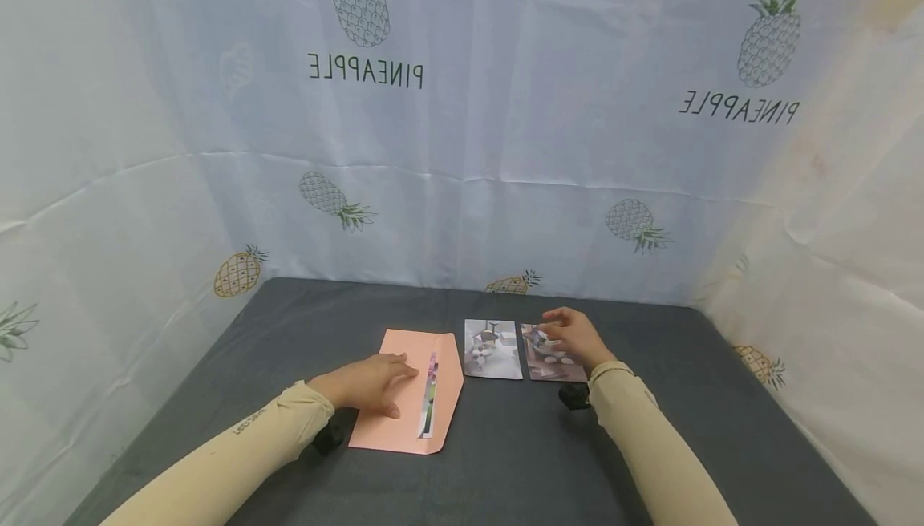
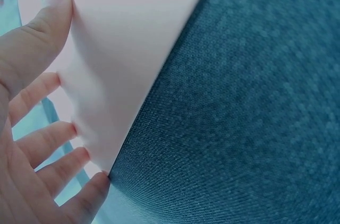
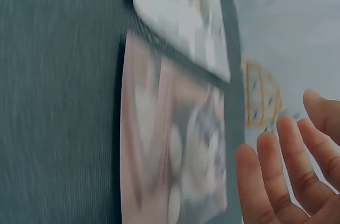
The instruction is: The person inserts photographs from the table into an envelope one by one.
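Observation:
My left hand (image 1: 370, 384) rests on a pink envelope (image 1: 393, 343), fingers spread over its left half; in the left wrist view the fingertips (image 2: 66, 129) touch its pale surface near the edge. A strip of colourful photo (image 1: 429, 398) shows in the envelope's opening, most of it hidden inside. To the right lie two photos side by side: a whitish one (image 1: 493, 349) and a brownish-pink one (image 1: 552, 367). My right hand (image 1: 575, 337) hovers over the far part of the brownish photo. The right wrist view shows its fingers (image 3: 297, 155) apart, with nothing held.
A dark grey cloth covers the table (image 1: 498, 462). Behind and on both sides hangs a white curtain (image 1: 462, 125) printed with pineapples. Small black devices sit under both wrists, the right one (image 1: 573, 396) near the brownish photo's front edge.

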The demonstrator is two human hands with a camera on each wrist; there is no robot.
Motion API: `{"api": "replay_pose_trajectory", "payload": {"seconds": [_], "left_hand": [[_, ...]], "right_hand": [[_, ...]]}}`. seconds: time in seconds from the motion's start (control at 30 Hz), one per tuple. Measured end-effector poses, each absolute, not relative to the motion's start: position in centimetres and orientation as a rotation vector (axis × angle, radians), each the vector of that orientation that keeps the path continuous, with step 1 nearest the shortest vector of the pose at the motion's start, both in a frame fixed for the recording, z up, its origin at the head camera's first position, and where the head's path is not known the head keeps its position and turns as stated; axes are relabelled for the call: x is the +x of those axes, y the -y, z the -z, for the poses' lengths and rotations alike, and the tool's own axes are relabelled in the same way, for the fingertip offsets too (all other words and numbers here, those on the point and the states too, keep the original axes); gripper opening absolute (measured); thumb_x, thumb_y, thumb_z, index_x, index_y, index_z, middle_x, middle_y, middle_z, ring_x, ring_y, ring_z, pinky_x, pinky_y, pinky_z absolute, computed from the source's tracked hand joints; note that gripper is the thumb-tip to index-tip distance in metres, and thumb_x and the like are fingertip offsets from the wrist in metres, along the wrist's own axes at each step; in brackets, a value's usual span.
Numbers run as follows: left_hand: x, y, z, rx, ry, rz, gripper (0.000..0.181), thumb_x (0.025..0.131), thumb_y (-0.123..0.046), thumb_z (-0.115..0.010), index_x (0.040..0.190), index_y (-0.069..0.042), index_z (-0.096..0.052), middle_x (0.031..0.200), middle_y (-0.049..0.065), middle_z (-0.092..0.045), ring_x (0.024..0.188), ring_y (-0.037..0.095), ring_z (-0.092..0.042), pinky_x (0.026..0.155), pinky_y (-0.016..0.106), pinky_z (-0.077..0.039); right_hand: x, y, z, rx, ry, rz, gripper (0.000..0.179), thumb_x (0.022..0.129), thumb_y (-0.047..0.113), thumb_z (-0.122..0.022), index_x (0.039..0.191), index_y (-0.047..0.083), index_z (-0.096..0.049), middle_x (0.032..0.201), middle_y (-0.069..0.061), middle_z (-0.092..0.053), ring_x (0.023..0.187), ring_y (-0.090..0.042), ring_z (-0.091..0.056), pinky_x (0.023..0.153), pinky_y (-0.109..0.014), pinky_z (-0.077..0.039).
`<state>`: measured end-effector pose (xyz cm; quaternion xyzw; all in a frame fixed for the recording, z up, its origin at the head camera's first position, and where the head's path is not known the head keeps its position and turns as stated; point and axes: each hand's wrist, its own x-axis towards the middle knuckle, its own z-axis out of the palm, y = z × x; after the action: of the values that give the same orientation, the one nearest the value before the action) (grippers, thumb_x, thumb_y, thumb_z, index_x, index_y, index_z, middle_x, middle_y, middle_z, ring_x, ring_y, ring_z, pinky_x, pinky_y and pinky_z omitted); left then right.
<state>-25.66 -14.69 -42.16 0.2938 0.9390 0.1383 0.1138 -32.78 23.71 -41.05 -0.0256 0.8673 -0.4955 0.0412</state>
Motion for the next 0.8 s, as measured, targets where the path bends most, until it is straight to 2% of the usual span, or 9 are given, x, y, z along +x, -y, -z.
{"api": "replay_pose_trajectory", "payload": {"seconds": [0.27,0.47,0.6,0.8], "left_hand": [[-25.8,14.7,42.3,0.851,-2.746,-0.404,0.065,0.077,-0.029,-0.081,0.134,-0.012,-0.057,0.149,0.019,-0.042,0.141,0.035,-0.035,0.108,0.050,-0.037],[-26.0,14.7,42.5,0.845,-2.753,-0.395,0.064,0.077,-0.029,-0.081,0.134,-0.013,-0.058,0.149,0.018,-0.042,0.140,0.034,-0.036,0.108,0.049,-0.038],[-26.0,14.8,42.6,0.849,-2.756,-0.395,0.064,0.077,-0.028,-0.082,0.134,-0.013,-0.058,0.149,0.018,-0.042,0.140,0.034,-0.037,0.108,0.049,-0.038],[-26.0,14.7,42.6,0.853,-2.756,-0.396,0.063,0.077,-0.028,-0.081,0.134,-0.012,-0.058,0.149,0.018,-0.043,0.140,0.034,-0.037,0.108,0.048,-0.038]], "right_hand": [[-32.7,-26.5,41.6,0.070,-2.823,1.298,0.036,0.095,0.012,-0.059,0.124,-0.007,-0.054,0.117,-0.029,-0.059,0.104,-0.039,-0.062,0.080,-0.045,-0.056],[-33.0,-27.4,42.3,0.150,-2.858,1.162,0.041,0.089,0.010,-0.065,0.122,-0.011,-0.054,0.118,-0.031,-0.057,0.099,-0.038,-0.064,0.078,-0.042,-0.057],[-33.0,-27.6,42.5,0.187,-2.844,1.084,0.046,0.088,0.011,-0.068,0.124,-0.013,-0.051,0.122,-0.032,-0.055,0.100,-0.039,-0.063,0.081,-0.043,-0.056],[-32.6,-27.0,42.6,0.230,-2.866,0.981,0.052,0.086,0.016,-0.070,0.123,-0.015,-0.050,0.122,-0.035,-0.053,0.104,-0.045,-0.060,0.089,-0.052,-0.050]]}}
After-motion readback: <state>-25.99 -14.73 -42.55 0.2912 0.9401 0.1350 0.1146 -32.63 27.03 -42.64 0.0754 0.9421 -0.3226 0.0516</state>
